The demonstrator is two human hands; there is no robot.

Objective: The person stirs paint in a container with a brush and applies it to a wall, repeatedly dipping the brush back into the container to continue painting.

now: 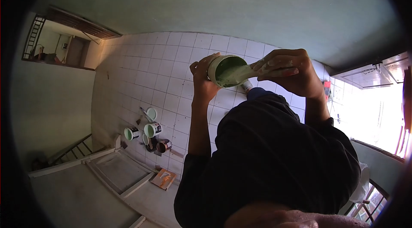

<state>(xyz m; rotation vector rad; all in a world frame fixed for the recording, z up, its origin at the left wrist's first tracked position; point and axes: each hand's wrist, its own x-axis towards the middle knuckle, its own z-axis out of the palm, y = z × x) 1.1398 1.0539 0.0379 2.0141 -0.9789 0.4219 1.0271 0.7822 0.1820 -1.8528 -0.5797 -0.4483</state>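
Note:
My left hand (205, 75) is wrapped round the side of a small paint tub (211, 72), which is tilted so that its mouth shows. Green paint (227, 66) coats the inside. From the right, my right hand (286, 67) grips a paintbrush (245, 73) smeared with pale green, its fingers closed over the handle. The brush's far end lies inside the tub, at the lower part of the opening. Paint marks show on the fingers of my right hand.
Several paint buckets (152, 129) stand on the white tiled floor (171, 95) at the left. A cardboard box (163, 179) lies near wooden framing (137, 185). The green wall (240, 5) rises ahead. An open window (377, 112) is at the right.

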